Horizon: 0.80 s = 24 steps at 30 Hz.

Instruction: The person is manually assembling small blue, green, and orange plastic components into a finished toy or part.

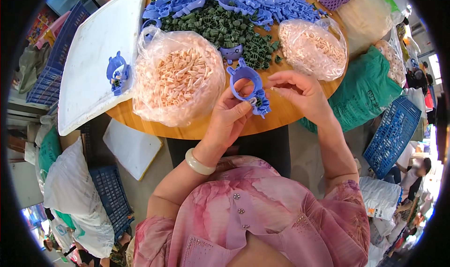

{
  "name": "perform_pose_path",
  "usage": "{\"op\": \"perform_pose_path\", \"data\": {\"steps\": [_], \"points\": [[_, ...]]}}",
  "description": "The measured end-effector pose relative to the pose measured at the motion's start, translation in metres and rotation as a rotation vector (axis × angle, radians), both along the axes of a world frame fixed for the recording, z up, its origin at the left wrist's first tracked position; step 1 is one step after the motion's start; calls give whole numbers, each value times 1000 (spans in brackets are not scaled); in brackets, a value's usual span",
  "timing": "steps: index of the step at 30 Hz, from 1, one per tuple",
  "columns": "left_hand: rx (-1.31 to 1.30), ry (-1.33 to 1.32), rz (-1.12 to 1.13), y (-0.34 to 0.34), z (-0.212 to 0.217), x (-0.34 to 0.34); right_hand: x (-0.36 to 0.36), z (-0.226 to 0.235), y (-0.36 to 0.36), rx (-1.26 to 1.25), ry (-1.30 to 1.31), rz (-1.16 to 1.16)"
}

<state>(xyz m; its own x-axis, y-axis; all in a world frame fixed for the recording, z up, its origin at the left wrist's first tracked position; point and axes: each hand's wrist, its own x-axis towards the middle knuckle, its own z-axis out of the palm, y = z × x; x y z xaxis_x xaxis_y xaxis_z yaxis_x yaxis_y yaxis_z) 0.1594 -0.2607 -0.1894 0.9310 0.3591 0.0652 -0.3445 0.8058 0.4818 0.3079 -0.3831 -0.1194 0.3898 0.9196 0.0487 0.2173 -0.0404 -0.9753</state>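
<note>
My left hand (232,113) grips a blue plastic ring-shaped toy part (246,74) with small ears on its rim, just over the table's near edge. A smaller blue piece with dark and white bits sits at its lower end, by my left thumb. To the right, my right hand (307,96) is held close with thumb and fingers nearly together. Whatever is between those fingertips, if anything, is too small to name. Nearest to my left hand is a clear plastic bag (180,79) full of small pale-peach plastic pieces.
Dark green small parts (211,28) and blue plastic parts (197,0) are heaped on the round wooden table (124,112). A second bag of pale pieces (314,49) lies right. One blue assembled piece (117,72) rests on the white board (93,47). Blue crates (393,133) and sacks stand around.
</note>
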Motion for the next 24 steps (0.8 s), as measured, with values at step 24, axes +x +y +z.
{"op": "perform_pose_path", "data": {"steps": [24], "points": [[137, 26, 75, -4, -8, 1, -20, 4, 9, 61, -612, -33]]}}
